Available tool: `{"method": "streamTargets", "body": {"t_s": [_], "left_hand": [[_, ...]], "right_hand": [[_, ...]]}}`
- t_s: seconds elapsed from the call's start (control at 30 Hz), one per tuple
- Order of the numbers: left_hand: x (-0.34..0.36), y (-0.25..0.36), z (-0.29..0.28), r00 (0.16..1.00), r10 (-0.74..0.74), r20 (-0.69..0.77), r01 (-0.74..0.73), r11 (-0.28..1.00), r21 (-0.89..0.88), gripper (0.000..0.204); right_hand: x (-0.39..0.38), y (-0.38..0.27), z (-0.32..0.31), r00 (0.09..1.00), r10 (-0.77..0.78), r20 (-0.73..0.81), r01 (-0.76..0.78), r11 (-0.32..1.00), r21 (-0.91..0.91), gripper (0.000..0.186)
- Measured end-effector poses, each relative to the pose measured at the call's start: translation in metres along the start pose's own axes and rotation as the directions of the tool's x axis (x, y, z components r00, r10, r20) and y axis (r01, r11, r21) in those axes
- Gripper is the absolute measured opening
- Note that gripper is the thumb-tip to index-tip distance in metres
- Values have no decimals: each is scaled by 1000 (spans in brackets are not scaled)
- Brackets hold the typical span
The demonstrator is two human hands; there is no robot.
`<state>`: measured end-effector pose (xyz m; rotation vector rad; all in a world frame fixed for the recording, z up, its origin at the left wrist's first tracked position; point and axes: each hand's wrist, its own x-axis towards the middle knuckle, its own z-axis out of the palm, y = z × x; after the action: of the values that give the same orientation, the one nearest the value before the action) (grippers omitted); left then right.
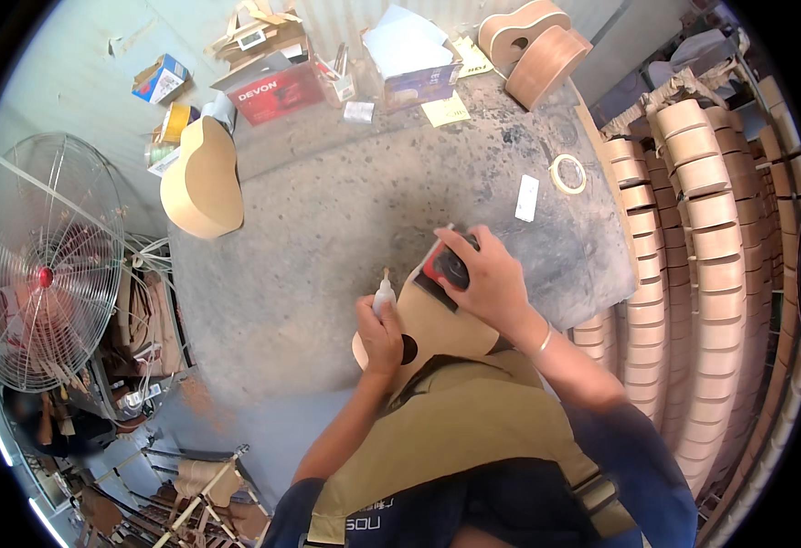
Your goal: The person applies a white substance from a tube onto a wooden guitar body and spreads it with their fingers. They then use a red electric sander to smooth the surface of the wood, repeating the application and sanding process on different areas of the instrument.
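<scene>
A pale wooden ukulele body (pixel 446 334) with a dark round sound hole rests against my apron at the near edge of the table. My left hand (pixel 380 336) is closed around a small white squeeze bottle (pixel 384 295), its narrow nozzle pointing up, beside the sound hole. Gripped in my right hand (pixel 493 281) is a red and black power sander (pixel 446 265). Its flat pad lies over the far end of the body; whether it touches the wood I cannot tell. The apron and my left hand hide parts of the body.
On the grey worktable (pixel 281 274) lie a tape roll (pixel 567 173), a white slip (pixel 526 198) and a pale instrument body (pixel 204 178). Two brown bodies (pixel 546 64) and several boxes (pixel 277 91) line the back. A fan (pixel 44 265) stands left; stacked wooden bodies (pixel 706 210) rise right.
</scene>
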<state>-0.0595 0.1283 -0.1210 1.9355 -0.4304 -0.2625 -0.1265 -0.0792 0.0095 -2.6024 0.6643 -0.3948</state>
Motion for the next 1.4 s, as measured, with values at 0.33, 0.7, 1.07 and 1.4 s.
{"method": "streamTargets", "body": {"t_s": [0.33, 0.7, 1.07, 1.4], "left_hand": [[4, -10, 0, 1000, 13, -9, -12, 999, 49, 30], [13, 2, -4, 997, -60, 41, 59, 998, 37, 21], [14, 51, 15, 968, -52, 247, 50, 999, 12, 17], [13, 74, 36, 945, 31, 326, -86, 984, 157, 19]], "right_hand": [[-17, -4, -5, 1000, 2, 5, -2, 999, 54, 67], [16, 93, -19, 958, 194, -211, -200, 980, -11, 62], [-103, 108, -77, 881, 411, -235, -372, 908, 194, 70], [-116, 105, -75, 890, 418, -179, -370, 895, 250, 71]]}}
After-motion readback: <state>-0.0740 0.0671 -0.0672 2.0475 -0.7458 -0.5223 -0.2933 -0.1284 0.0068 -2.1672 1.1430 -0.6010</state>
